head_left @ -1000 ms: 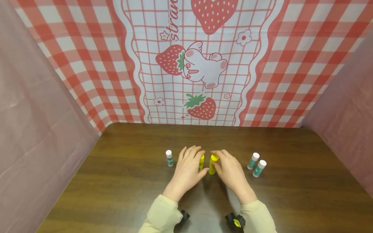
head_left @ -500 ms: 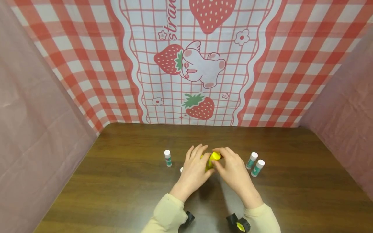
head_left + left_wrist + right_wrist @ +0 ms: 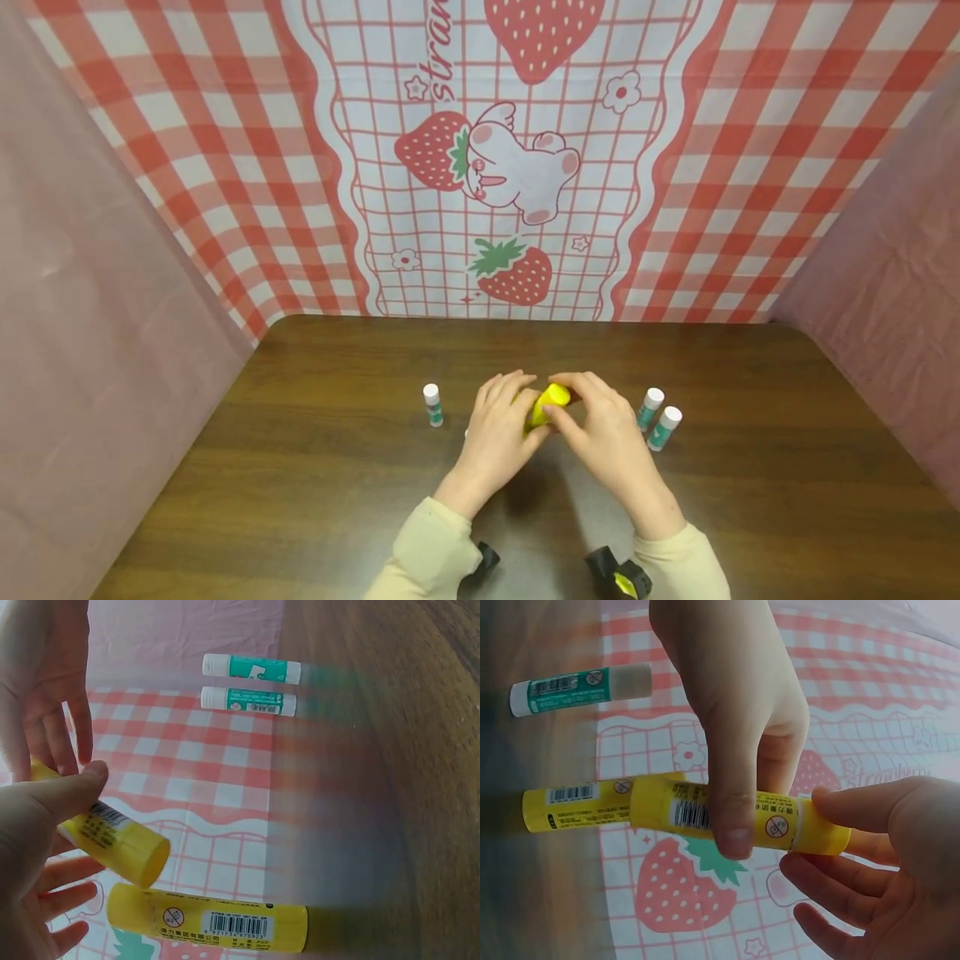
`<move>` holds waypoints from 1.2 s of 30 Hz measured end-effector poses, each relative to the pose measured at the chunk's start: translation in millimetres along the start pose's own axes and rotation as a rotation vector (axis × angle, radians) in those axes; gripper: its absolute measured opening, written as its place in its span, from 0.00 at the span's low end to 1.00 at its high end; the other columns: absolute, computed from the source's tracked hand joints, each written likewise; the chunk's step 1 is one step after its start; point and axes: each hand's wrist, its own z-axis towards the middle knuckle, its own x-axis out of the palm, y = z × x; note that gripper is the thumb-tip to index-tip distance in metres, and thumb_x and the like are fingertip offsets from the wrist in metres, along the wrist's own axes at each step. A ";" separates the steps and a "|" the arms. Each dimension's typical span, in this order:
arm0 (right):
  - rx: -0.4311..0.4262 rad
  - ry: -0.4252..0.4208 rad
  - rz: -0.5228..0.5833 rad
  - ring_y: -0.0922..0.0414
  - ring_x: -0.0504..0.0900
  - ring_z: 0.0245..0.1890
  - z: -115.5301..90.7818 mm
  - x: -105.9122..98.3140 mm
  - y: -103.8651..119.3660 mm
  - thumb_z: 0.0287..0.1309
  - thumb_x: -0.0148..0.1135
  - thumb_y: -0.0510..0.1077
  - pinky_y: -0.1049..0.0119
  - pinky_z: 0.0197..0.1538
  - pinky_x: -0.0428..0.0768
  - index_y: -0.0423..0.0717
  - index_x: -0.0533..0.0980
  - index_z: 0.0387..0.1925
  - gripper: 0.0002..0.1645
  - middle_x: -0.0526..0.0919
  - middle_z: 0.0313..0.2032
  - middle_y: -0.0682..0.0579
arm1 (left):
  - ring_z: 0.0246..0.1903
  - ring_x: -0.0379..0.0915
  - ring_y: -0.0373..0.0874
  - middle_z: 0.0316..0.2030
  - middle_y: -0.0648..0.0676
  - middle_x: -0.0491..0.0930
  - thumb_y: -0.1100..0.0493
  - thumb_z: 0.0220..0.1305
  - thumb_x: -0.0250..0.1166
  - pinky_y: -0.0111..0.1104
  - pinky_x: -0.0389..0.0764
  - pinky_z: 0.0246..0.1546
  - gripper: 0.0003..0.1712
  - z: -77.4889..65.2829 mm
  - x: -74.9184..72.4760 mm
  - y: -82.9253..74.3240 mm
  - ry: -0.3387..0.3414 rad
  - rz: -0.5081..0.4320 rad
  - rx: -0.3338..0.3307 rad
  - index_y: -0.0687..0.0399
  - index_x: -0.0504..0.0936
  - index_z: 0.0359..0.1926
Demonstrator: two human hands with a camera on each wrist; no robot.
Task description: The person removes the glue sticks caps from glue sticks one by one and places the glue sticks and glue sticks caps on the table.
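A yellow glue stick (image 3: 550,404) is held tilted between both hands, raised off the table. My left hand (image 3: 497,433) grips its body, and its thumb lies across the barcode label in the right wrist view. At the other end, my right hand (image 3: 607,429) pinches the yellow cap (image 3: 821,827) between thumb and fingers; the cap is on the stick. Just beyond stands a second yellow glue stick (image 3: 210,922), upright on the table and hidden behind the left hand in the head view.
One white-capped green glue stick (image 3: 433,406) stands left of the hands. Two more, a rear green glue stick (image 3: 650,408) and a front green glue stick (image 3: 664,429), stand at the right. A checked strawberry cloth (image 3: 517,167) hangs behind the wooden table (image 3: 300,467).
The right hand has lifted and tilted the yellow glue stick off the table. The left hand has moved right and taken hold of its lower part.
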 end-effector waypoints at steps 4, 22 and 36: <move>-0.009 -0.024 0.021 0.61 0.77 0.35 0.4 -2.3 -0.1 0.45 0.69 0.42 0.61 0.38 0.77 0.43 0.76 0.43 0.20 0.79 0.36 0.53 | 0.46 0.71 0.42 0.41 0.48 0.78 0.44 0.49 0.68 0.36 0.66 0.53 0.20 0.3 -2.4 -0.4 -0.052 -0.038 0.001 0.52 0.80 0.37; 0.039 -0.059 0.050 0.60 0.78 0.35 1.0 -6.9 2.0 0.43 0.70 0.42 0.61 0.38 0.78 0.43 0.77 0.43 0.22 0.80 0.37 0.52 | 0.30 0.73 0.38 0.33 0.45 0.79 0.49 0.48 0.70 0.29 0.70 0.35 0.20 1.6 -9.4 -2.7 -0.113 -0.078 -0.012 0.51 0.79 0.42; 0.034 -0.090 0.057 0.61 0.78 0.36 2.6 -6.6 2.0 0.43 0.70 0.40 0.68 0.39 0.78 0.43 0.77 0.42 0.20 0.80 0.36 0.53 | 0.31 0.73 0.38 0.34 0.45 0.79 0.50 0.46 0.71 0.28 0.70 0.35 0.22 3.0 -12.2 -0.6 -0.122 -0.065 -0.008 0.50 0.79 0.43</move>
